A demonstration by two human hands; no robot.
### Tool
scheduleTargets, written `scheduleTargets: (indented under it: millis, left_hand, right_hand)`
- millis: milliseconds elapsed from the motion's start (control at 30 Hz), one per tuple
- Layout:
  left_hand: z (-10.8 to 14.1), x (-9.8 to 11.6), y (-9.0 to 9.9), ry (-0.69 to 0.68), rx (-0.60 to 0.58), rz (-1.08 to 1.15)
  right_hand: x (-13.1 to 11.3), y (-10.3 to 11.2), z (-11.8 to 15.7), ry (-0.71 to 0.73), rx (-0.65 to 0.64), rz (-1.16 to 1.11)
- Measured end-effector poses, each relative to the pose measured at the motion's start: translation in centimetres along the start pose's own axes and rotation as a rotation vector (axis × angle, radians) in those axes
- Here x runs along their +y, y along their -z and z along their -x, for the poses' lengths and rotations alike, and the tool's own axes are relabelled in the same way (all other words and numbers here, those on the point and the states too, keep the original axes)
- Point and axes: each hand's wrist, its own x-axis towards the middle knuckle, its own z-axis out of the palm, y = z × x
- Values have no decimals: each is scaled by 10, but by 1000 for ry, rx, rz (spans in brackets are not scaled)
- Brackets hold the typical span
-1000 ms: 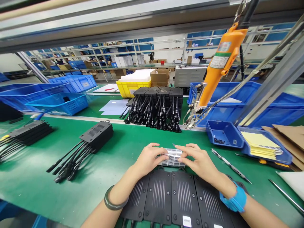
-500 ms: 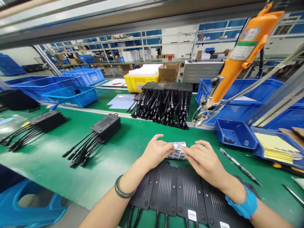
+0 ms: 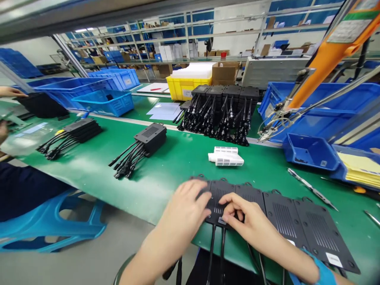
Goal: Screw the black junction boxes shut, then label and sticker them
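A row of flat black slotted boxes [image 3: 283, 215] lies along the table's front edge, cables hanging down toward me. My right hand [image 3: 245, 219] is over the second box from the left, its thumb at a small label [image 3: 222, 220] near that box's lower edge. Thumb and forefinger are apart, while the other fingers curl in. Over the leftmost boxes hovers my left hand [image 3: 188, 204], slightly blurred, fingers bent and apart, with nothing visible in it. Beyond the row rests a loosely curled white label sheet [image 3: 227, 159], touched by neither hand.
Stacked black boxes with cables [image 3: 151, 138] stand left, more at the back [image 3: 224, 93]. An orange power screwdriver [image 3: 332, 55] hangs at right, above blue bins [image 3: 310, 152]. A silver pen-like tool [image 3: 311, 188] lies right. At far left, a co-worker's hand [image 3: 12, 92] touches a black object.
The label sheet has left both hands and lies on the table. Both hands have come down to the left part of the box row. The view has shifted left and downward.
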Motion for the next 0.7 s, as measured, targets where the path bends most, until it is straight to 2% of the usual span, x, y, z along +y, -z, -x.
scheduleTargets:
  millis: [100,233,300,433,500,700]
  left_hand:
    - [37,17,-23,6,-3,87]
    - [56,34,-54,35,119,34]
    - [61,38,-57,52,190,110]
    - [71,41,-53,118,302,305]
    - [74,41,-54,119,293,233]
    - [78,46,-66,83,156,26]
  right_hand:
    - [6,-6,2,-35,41,-17]
    - [12,-5,3,-78,105,-95]
    - [13,-4,4,-86,112,-93]
    - [9,-5,5,-58,80,22]
    - [7,-7,5,-35,78,65]
    - [3,-10,6,7,109,132]
